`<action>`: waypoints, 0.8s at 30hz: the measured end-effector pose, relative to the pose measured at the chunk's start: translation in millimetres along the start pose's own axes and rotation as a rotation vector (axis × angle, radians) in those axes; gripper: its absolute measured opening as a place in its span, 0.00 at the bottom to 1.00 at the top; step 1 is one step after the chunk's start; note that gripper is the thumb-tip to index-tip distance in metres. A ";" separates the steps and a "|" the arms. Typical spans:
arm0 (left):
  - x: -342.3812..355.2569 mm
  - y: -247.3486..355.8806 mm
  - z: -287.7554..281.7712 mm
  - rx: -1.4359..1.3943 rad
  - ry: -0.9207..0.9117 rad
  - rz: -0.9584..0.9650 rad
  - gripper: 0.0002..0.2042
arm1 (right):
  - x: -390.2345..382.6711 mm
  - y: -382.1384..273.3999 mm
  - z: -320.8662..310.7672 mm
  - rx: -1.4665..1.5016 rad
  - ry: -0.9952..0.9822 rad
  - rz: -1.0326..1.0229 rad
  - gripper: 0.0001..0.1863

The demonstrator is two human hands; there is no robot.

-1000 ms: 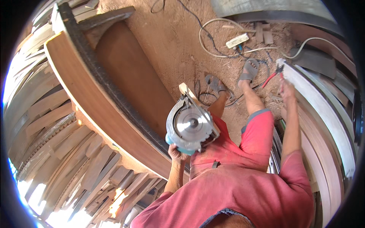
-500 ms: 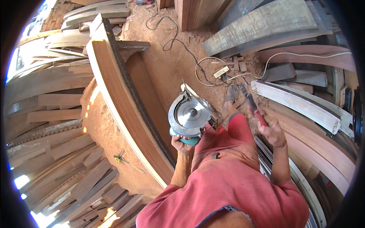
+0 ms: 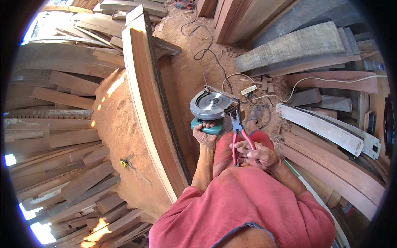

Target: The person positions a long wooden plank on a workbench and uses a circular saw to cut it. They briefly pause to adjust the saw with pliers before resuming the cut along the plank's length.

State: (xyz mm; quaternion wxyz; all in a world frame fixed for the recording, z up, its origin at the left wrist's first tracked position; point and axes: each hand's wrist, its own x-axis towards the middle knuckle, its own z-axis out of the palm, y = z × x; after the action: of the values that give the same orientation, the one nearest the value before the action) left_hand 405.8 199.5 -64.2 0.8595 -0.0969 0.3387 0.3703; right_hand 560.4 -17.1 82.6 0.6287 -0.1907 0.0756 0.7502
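My left hand (image 3: 205,133) grips the teal handle of a circular saw (image 3: 210,108), holding it up in front of my legs with the round blade facing upward. In my right hand (image 3: 260,155) are pliers (image 3: 242,136) with red handles, spread apart. Their metal jaws reach the base-plate side of the saw, to the right of the blade. Whether the jaws are closed on a part there is too small to tell. A long timber beam (image 3: 145,95) with a dark far edge stands to the left of the saw.
Sawdust covers the floor, with a yellow tool (image 3: 124,163) lying on it at left. Stacked boards (image 3: 74,62) fill the left side. At right lie planks (image 3: 331,161) and a white metal piece (image 3: 320,126). A power strip (image 3: 249,90) and cables (image 3: 202,53) lie ahead.
My right hand has swung left, bringing the pliers from the right side up to the saw, and their handles have spread. The saw is tilted differently, and the view has shifted.
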 end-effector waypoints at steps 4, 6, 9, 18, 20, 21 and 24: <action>-8.4 10.9 -12.1 -0.001 0.105 0.081 0.05 | 8.4 5.2 10.3 -0.040 0.033 0.147 0.39; -13.0 17.4 -21.6 -0.009 0.096 0.067 0.04 | 14.0 15.5 9.8 0.028 -0.012 0.172 0.38; -18.5 25.4 -31.1 0.001 0.105 0.089 0.04 | 23.6 27.5 11.7 0.118 -0.048 0.169 0.36; -30.9 37.1 -32.6 -0.056 0.036 0.085 0.04 | 31.7 38.1 11.4 0.245 -0.082 0.179 0.29; -33.3 38.4 -35.1 -0.047 0.021 0.104 0.04 | 32.0 40.6 12.5 0.269 -0.095 0.193 0.28; -34.0 38.9 -36.9 -0.041 0.015 0.114 0.04 | 32.5 40.8 13.8 0.270 -0.100 0.193 0.28; -35.8 41.0 -44.4 -0.029 0.007 0.118 0.04 | 33.3 43.4 18.0 0.282 -0.116 0.185 0.28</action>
State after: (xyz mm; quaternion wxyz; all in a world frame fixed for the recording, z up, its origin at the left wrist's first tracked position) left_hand 336.6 189.6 -70.6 0.8335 -0.0906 0.3412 0.4250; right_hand 510.3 11.0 80.9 0.5806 -0.0492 0.1612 0.7966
